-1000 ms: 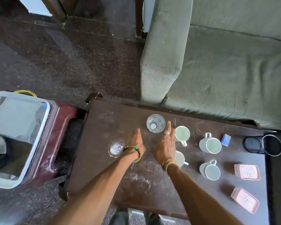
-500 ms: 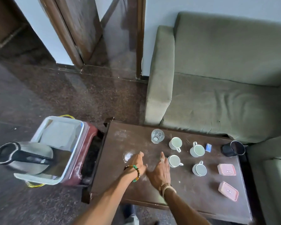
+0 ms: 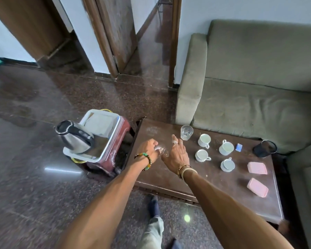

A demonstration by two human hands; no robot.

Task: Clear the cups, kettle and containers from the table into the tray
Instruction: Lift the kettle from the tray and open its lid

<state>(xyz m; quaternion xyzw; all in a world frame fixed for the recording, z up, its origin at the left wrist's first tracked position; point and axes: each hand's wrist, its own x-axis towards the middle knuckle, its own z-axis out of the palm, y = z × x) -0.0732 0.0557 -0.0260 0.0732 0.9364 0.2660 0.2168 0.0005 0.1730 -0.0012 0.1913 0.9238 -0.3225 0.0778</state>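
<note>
My left hand (image 3: 148,147) is closed around a small clear glass (image 3: 161,151) just above the dark wooden table (image 3: 212,184). My right hand (image 3: 176,155) hovers open right beside that glass, fingers spread. A second clear glass (image 3: 186,132) stands just beyond my right fingertips. Several white cups, among them the nearest (image 3: 202,155), stand in the table's middle. Two pink lidded containers (image 3: 257,168) (image 3: 257,187) lie at the right, and a black cup (image 3: 264,148) stands at the far right corner. The steel kettle (image 3: 74,139) sits in the white tray (image 3: 104,155) to the left.
The tray rests on a red stool (image 3: 120,141) against the table's left end. A green sofa (image 3: 250,97) runs along the table's far side and another seat edge is at the right. A small blue packet (image 3: 238,147) lies among the cups. My legs are below the table's near edge.
The camera has pulled back and up. My left hand has closed on the small glass that stood to its left and lifted it. My right hand has drawn back from the far glass.
</note>
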